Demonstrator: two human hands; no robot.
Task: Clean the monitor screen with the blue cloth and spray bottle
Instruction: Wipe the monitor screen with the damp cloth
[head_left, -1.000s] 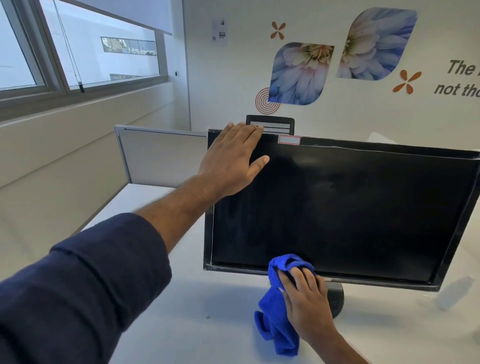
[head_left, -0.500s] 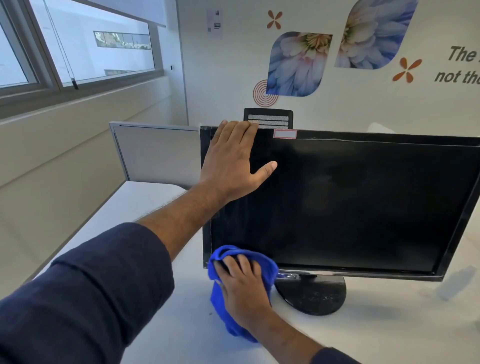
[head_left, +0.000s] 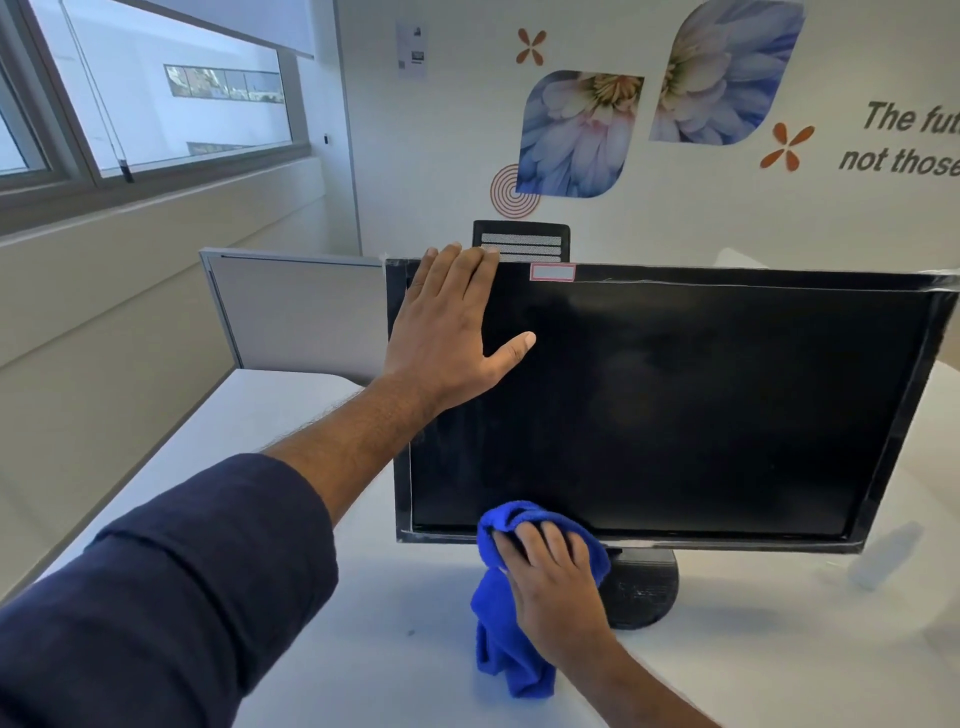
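Left hand (head_left: 451, 332) flat on monitor (head_left: 701, 405) top corner, right hand (head_left: 558, 587) pressing blue cloth (head_left: 498, 613) against bottom bezel

Left hand (head_left: 452, 327) flat, fingers straight, thumb splayed; right hand (head_left: 558, 587) low, fingers extended.
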